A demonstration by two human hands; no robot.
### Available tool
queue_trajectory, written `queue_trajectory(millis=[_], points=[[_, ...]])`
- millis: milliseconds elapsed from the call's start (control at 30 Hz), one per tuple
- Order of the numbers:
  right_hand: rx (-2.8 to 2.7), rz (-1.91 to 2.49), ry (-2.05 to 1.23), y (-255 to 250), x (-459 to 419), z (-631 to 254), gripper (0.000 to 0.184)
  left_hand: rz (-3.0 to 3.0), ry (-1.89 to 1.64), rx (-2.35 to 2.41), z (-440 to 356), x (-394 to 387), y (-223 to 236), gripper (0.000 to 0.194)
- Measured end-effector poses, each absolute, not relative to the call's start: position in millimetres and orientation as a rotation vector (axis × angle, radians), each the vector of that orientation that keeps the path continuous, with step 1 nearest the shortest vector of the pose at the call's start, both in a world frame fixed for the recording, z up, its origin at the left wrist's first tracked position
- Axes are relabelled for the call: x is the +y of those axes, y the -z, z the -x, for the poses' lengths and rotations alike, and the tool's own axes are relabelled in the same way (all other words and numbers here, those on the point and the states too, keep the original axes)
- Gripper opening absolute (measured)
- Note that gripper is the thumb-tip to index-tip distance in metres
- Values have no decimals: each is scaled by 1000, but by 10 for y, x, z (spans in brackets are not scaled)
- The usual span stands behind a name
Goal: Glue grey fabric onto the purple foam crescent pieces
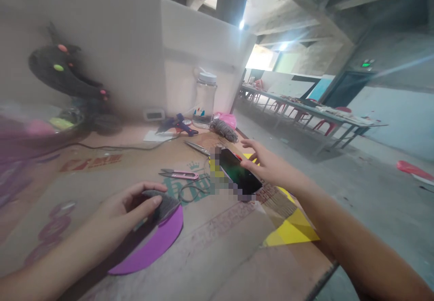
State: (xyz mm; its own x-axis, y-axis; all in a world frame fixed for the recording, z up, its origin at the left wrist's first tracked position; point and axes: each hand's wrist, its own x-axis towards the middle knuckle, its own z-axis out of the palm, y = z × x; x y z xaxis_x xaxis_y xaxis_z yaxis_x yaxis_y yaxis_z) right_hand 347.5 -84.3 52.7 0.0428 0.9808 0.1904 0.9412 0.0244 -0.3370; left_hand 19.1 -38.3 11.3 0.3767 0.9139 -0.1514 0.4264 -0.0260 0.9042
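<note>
My left hand (135, 204) grips a flat purple crescent (159, 242) at its upper end, which is wrapped in grey yarn. Thumb and fingers close on the wrapped part. A strand of grey yarn (193, 192) curls on the cardboard beside it. Over the right edge of a dark-screened phone (239, 172), my right hand (262, 161) has its fingers apart, and I cannot tell whether they touch it. Just beyond the left hand lie pink thread snips (179, 174). Scissors (198, 148) point away behind the phone, their handles partly hidden.
At the back stand a clear bottle (205, 95), a blue glue gun (178, 125) and a grey yarn bundle (224, 130). A dark crescent decoration (64, 72) rises at the left. Yellow sheet pieces (291, 231) lie near the table's right edge. White panels (203, 43) border the back.
</note>
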Motion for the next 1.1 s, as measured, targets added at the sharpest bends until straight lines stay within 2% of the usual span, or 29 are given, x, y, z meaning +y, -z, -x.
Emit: queue_trajectory(millis=[67,200,367,533,767,1100], points=[[-2014,2050,-110,-562,-937,-3382,73,-1642,-574,1217,-192,-390,-121,53],[-2153,2152,47,-555,-1046,-3201,83,-1654,-540,1248,-219,-414,-162,54],[-2198,2177,34,-431,-1024,-3163,101,-1656,-526,1256,-241,-427,-187,56],[-2224,2143,-31,-405,-1006,-3220,91,-1670,-514,1224,-218,-399,-151,56],[-2158,2187,-124,-398,-938,-3215,92,-1654,-512,1194,-207,-375,-105,55],[-2113,1928,292,-302,-933,-3127,91,-1635,-560,1107,-154,-378,-28,38]])
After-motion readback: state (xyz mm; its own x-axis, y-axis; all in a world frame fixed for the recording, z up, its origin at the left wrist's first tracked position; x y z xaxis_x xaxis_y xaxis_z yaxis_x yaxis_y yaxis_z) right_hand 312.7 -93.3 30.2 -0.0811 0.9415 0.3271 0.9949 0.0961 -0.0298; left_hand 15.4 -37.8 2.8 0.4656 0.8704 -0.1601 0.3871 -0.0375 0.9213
